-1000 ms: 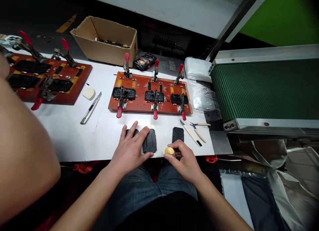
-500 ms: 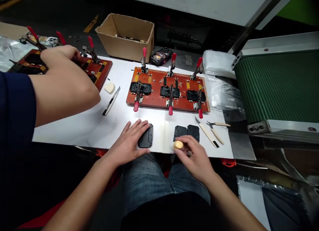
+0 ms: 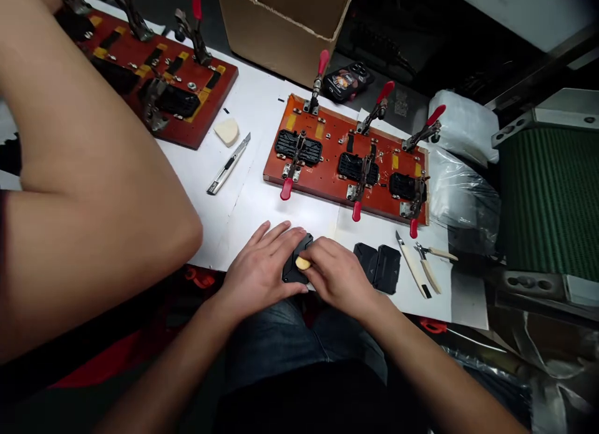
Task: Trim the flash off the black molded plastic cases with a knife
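Note:
My left hand (image 3: 262, 265) lies with outstretched fingers over the left side of a black plastic cover (image 3: 291, 273) on the white table sheet. A small pale yellow sponge-like pad (image 3: 302, 263) is pinched in my right hand (image 3: 339, 269), pressed against or just above that cover; I cannot tell which. My fingers hide parts of the cover. Right of my right hand, two similar black covers (image 3: 387, 269) lie side by side. Beyond them are a white-handled knife (image 3: 413, 264) and cutters with cream handles (image 3: 428, 267).
Ahead stands a red-brown fixture board (image 3: 322, 184) with red-handled clamps over black parts. A co-worker's arm (image 3: 116, 191) fills the left, before another board (image 3: 187, 131). A cream pad (image 3: 227, 132), box cutter (image 3: 229, 164), phone (image 3: 349, 81), cardboard box (image 3: 276, 41) and green conveyor (image 3: 552, 197) surround the sheet.
My right hand has brought the pad leftward to the cover under my left hand. The view has shifted and turned, and the co-worker's arm looms larger at the left.

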`<state>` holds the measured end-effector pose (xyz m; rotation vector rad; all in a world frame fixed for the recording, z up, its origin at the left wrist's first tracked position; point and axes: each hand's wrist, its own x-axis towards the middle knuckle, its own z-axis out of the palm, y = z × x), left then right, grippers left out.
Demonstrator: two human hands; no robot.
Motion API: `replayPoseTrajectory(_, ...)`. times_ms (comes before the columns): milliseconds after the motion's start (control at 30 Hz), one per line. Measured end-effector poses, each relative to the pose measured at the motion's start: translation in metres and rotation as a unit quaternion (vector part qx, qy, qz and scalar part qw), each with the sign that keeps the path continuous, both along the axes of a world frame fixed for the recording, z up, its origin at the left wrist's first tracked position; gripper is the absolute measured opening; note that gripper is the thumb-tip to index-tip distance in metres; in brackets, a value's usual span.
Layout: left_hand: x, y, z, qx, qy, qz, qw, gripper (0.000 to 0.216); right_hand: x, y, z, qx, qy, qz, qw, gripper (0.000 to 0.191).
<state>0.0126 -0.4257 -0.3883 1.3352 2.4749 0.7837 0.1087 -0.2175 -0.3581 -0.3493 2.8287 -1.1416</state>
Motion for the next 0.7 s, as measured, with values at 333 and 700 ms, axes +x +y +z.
replayPoseTrajectory(333,0.003,0.001,-0.003,0.007,0.011,0.016,1.000,0.098,-0.005,0.004,-0.001,0.015,-0.004,-0.006,1.000,0.004)
replayPoseTrajectory(700,0.003,0.001,-0.005,0.012,0.019,0.014,1.000,0.101,-0.015,0.005,0.003,0.028,-0.008,0.010,1.000,0.006)
